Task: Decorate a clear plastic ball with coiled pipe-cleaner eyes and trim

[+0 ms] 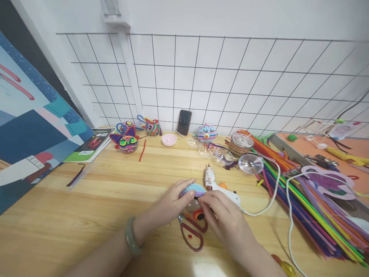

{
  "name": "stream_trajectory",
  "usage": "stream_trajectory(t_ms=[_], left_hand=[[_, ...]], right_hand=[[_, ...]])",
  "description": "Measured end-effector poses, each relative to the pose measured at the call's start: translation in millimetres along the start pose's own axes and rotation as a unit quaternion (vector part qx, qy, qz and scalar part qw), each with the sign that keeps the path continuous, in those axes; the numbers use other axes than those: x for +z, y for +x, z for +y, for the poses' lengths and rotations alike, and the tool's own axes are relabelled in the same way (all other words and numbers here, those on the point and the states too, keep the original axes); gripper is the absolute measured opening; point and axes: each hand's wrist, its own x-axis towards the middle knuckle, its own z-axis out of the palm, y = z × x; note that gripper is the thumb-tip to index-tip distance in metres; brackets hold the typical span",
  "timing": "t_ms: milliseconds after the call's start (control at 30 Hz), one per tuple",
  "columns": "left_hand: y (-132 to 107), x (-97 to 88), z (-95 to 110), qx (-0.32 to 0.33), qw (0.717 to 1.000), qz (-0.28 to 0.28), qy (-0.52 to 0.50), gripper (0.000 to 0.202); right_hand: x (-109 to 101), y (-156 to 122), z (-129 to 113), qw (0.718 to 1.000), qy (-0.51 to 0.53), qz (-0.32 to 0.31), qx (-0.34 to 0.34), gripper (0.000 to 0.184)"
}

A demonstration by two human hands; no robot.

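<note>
A clear plastic ball (193, 207) sits between my two hands, its upper side covered with rows of blue and lilac pipe cleaners (193, 189). An orange, red and black eye-like piece (198, 214) shows on its lower right. My left hand (179, 197) curls round the ball from the left, its thumb on the wrapped rows. From the right, my right hand (223, 213) pinches at the ball's edge; what lies between the fingertips is hidden. Red-handled scissors (192, 243) lie just under the ball, with their blades hidden. A white glue gun (220, 188) rests behind my right hand.
Bundled pipe cleaners (314, 209) fill the right side, crossed by the glue gun's white cord (290, 219). Clear half-shells (250, 164), a spool (241, 143), a pink bowl (169, 140), a phone (184, 122) and finished wrapped balls (127, 142) stand toward the wall.
</note>
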Motion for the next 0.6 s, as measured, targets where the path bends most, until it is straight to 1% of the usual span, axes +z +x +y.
stream_trajectory(t_ms=[67, 133, 367, 433, 600], left_hand=[[0, 0.2, 0, 0.001, 1.0, 0.007, -0.006, 0.047], [1, -0.2, 0, -0.002, 1.0, 0.01, -0.017, 0.047], [5, -3.5, 2, -0.03, 0.997, 0.01, -0.077, 0.051], [6, -3.8, 2, -0.043, 0.993, 0.02, -0.105, 0.05], [9, -4.6, 1, -0.064, 0.979, 0.065, -0.184, 0.046]], right_hand=[[0, -1, 1, 1.0, 0.024, 0.005, 0.02, 0.012], [-1, -1, 2, 0.998, 0.043, 0.012, 0.033, 0.012], [-6, -1, 4, 0.997, 0.057, 0.043, 0.039, 0.024], [-8, -1, 5, 0.996, 0.054, 0.055, 0.032, 0.025], [-12, 0, 6, 0.997, 0.027, 0.07, 0.018, 0.025]])
